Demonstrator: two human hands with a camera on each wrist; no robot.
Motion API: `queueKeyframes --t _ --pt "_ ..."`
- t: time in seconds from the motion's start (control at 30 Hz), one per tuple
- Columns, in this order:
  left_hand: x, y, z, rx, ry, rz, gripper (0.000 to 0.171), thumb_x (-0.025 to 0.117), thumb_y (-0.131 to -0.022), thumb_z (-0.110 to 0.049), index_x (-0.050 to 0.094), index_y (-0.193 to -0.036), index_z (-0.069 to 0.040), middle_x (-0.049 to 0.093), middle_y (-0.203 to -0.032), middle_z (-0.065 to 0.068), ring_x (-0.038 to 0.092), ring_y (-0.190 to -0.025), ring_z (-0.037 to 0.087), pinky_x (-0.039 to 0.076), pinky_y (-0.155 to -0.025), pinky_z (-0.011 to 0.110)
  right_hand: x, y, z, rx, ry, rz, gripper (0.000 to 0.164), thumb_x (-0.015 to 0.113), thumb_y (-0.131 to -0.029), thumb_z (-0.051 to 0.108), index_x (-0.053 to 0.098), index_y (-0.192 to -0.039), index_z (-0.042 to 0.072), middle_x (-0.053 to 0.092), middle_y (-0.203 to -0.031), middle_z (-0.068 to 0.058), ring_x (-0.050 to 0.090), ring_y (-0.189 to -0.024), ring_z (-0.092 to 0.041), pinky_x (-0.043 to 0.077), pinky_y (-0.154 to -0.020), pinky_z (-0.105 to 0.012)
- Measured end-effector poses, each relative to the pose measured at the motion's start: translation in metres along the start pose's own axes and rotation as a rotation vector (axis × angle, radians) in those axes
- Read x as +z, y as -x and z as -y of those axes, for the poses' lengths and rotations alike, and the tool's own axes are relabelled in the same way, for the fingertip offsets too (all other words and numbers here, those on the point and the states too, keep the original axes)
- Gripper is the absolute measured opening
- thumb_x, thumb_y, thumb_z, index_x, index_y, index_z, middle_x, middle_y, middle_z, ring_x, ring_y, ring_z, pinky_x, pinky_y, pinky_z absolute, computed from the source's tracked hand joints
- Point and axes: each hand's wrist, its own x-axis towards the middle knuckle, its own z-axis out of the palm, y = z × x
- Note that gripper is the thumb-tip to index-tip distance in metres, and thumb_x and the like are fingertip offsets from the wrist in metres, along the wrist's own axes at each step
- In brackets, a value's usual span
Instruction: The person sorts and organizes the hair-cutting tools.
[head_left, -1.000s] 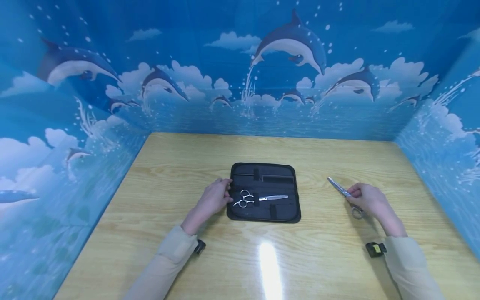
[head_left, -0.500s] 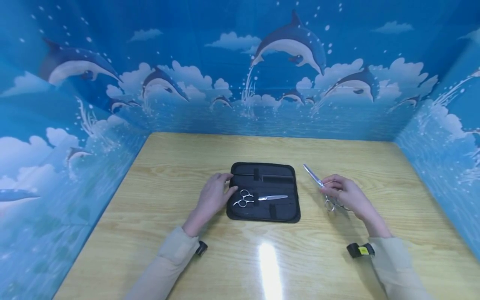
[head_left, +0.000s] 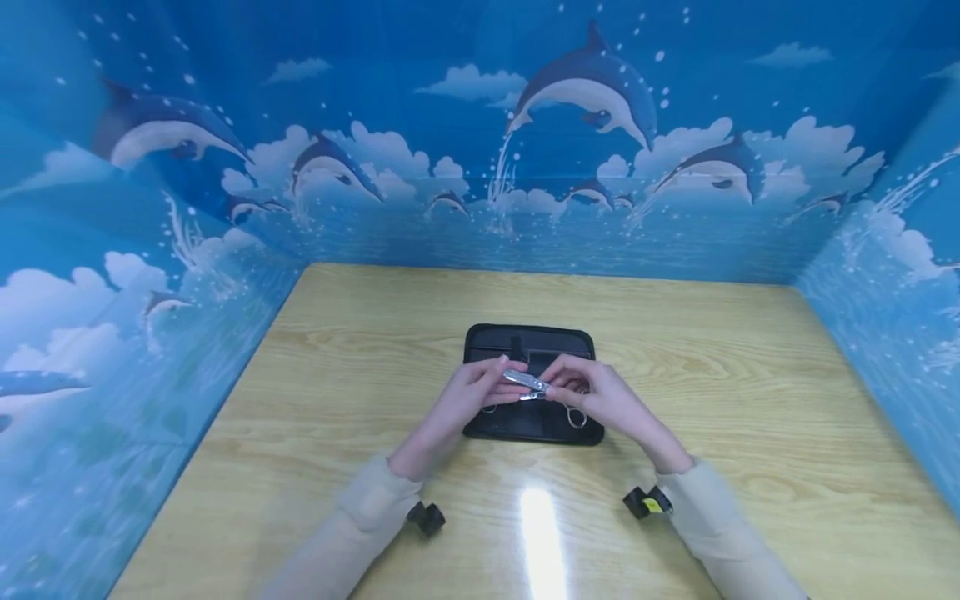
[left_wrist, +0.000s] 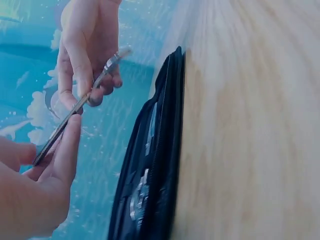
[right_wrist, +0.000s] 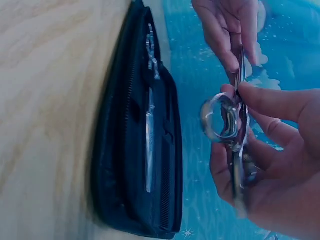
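Note:
Both hands meet over the open black zip case (head_left: 517, 430) on the table. My left hand (head_left: 471, 392) pinches the blade end of a silver pair of hairdressing scissors (head_left: 527, 381). Near the pivot, my right hand (head_left: 603, 398) grips the same scissors between thumb and fingers, and a finger ring (right_wrist: 220, 117) shows beside them in the right wrist view. The held pair is raised above the case, its blades pointing left. A second pair of scissors (right_wrist: 149, 145) lies strapped inside the case, partly hidden by the hands from the head.
A dark comb (right_wrist: 165, 200) lies in the case along its far side. The wood-grain table (head_left: 360, 350) is bounded by blue dolphin-print walls (head_left: 420, 225) at the back and sides. A wrist camera (head_left: 647, 502) sits at the right cuff.
My right hand has carried the scissors leftward from the table's right side to above the case. My left hand has left the case's left edge and taken hold of the blades.

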Motion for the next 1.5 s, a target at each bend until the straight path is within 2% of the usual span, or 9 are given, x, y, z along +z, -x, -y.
queueKeyframes --t 0.13,0.33,0.53,0.67,0.77,0.87,1.0,1.27,1.5 --pt "-0.004 0.002 0.006 -0.054 0.098 -0.03 0.04 0.044 -0.11 -0.022 0.062 -0.128 0.01 0.07 -0.117 0.028 0.073 -0.104 0.025 0.058 -0.089 0.029 0.008 -0.002 0.001 0.0 0.074 -0.016 0.012 0.074 -0.093 0.013 0.073 -0.105 0.016 0.074 -0.09 0.001 0.069 -0.081 -0.024 0.055 -0.069 -0.028" --pt "-0.007 0.003 0.009 -0.074 0.136 -0.061 0.041 0.046 -0.11 -0.023 0.062 -0.127 0.01 0.071 -0.113 0.027 0.075 -0.099 0.022 0.059 -0.088 0.028 0.012 -0.003 0.002 -0.017 0.157 -0.028 0.015 0.074 -0.093 0.017 0.073 -0.108 0.017 0.074 -0.091 0.005 0.066 -0.076 -0.01 0.056 -0.067 -0.026" --pt "-0.01 0.002 0.008 -0.048 0.223 -0.124 0.039 0.046 -0.109 -0.019 0.062 -0.126 0.012 0.071 -0.113 0.027 0.075 -0.096 0.021 0.058 -0.088 0.03 0.008 -0.002 0.0 -0.006 0.151 -0.16 0.03 0.074 -0.094 0.019 0.069 -0.122 0.011 0.073 -0.111 -0.006 0.07 -0.092 -0.02 0.06 -0.079 -0.035" --pt "-0.013 0.002 0.008 -0.034 0.334 -0.18 0.038 0.044 -0.11 -0.017 0.06 -0.128 0.012 0.069 -0.116 0.028 0.075 -0.099 0.023 0.056 -0.094 0.033 0.003 0.0 -0.006 0.048 -0.052 -0.272 0.044 0.069 -0.098 0.015 0.056 -0.138 0.004 0.063 -0.131 -0.021 0.067 -0.11 -0.035 0.059 -0.089 -0.041" --pt "-0.014 0.001 0.008 -0.037 0.431 -0.211 0.039 0.044 -0.11 -0.017 0.059 -0.131 0.012 0.067 -0.12 0.03 0.074 -0.101 0.024 0.055 -0.096 0.033 0.002 0.003 -0.01 0.069 -0.318 -0.266 0.05 0.063 -0.1 0.009 0.045 -0.146 -0.002 0.058 -0.134 -0.03 0.07 -0.106 -0.028 0.06 -0.089 -0.036" --pt "-0.014 0.001 0.007 -0.035 0.493 -0.23 0.039 0.043 -0.11 -0.015 0.055 -0.132 0.015 0.064 -0.123 0.033 0.074 -0.102 0.026 0.056 -0.094 0.031 0.005 0.004 -0.011 0.078 -0.527 -0.249 0.053 0.059 -0.101 0.002 0.038 -0.15 -0.006 0.062 -0.125 -0.028 0.073 -0.099 -0.018 0.06 -0.088 -0.033" --pt "-0.013 0.001 0.007 -0.05 0.521 -0.247 0.037 0.046 -0.109 -0.013 0.051 -0.131 0.016 0.061 -0.123 0.036 0.074 -0.101 0.028 0.056 -0.094 0.031 0.009 0.004 -0.011 0.106 -0.628 -0.271 0.056 0.059 -0.1 -0.003 0.037 -0.15 -0.006 0.069 -0.106 -0.01 0.074 -0.094 -0.017 0.059 -0.088 -0.037" --pt "-0.013 0.0 0.008 -0.051 0.405 -0.206 0.038 0.047 -0.109 -0.018 0.06 -0.129 0.011 0.068 -0.118 0.03 0.074 -0.101 0.026 0.056 -0.095 0.033 0.01 0.006 -0.013 0.199 -0.683 -0.296 0.052 0.061 -0.098 -0.004 0.042 -0.147 -0.005 0.071 -0.095 -0.001 0.074 -0.091 -0.015 0.06 -0.087 -0.035" --pt "-0.012 0.003 0.004 -0.032 0.155 -0.149 0.038 0.049 -0.108 -0.021 0.062 -0.128 0.008 0.071 -0.114 0.025 0.074 -0.1 0.024 0.057 -0.093 0.036 0.002 0.015 -0.017 0.201 -0.682 -0.247 0.058 0.066 -0.096 -0.001 0.038 -0.146 -0.009 0.069 -0.115 -0.02 0.074 -0.09 -0.017 0.06 -0.086 -0.038"
